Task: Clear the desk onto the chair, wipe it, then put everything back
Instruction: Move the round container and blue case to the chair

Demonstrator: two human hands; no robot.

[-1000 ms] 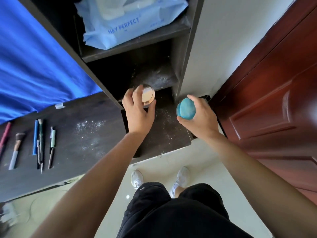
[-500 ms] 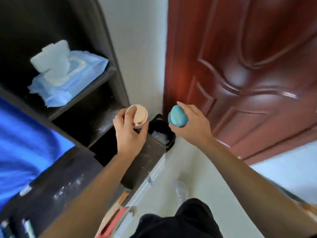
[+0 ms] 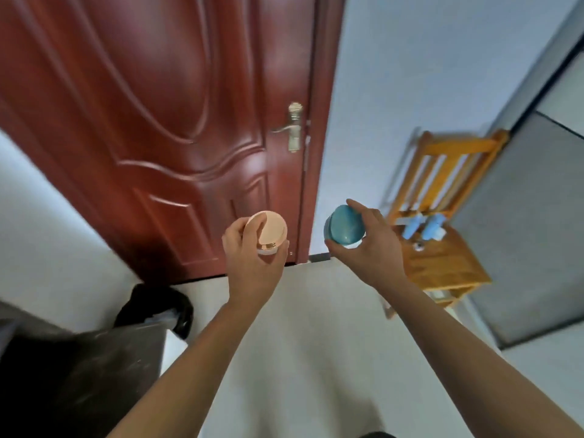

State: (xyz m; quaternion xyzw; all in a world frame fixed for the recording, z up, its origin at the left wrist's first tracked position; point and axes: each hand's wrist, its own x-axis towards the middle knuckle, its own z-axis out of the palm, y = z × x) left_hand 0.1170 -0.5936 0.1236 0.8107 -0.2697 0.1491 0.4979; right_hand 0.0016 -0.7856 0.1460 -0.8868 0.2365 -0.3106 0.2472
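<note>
While both arms are reaching out toward the wooden chair (image 3: 442, 254), each hand is carrying one small cosmetic jar. The left hand (image 3: 252, 257) is closing its grip around the pale body of a rose-gold-lidded jar (image 3: 267, 230), fingers curling over the flat lid, and this jar is hanging well to the left of the chair, in front of the red-brown door (image 3: 151, 128). The right hand (image 3: 369, 248) is clasping a teal dome-lidded jar (image 3: 344, 226) from the side and below, thumb over the top, just to the left of the chair's seat and closer to it than the other. Both jars are looking rigid, smooth and glossy, probably light but likely to crack or chip if dropped; the domed teal lid is offering little purchase, so the surer hold would be around the body below the lid, not on the lid alone, which could come loose. Two light-blue bottles (image 3: 423, 227) are already lying on the chair's seat, against its slatted back, so the free space for setting down is looking like the front of the seat. No brand, label or writing is readable on either jar; motion blur is softening the chair and its contents.
</note>
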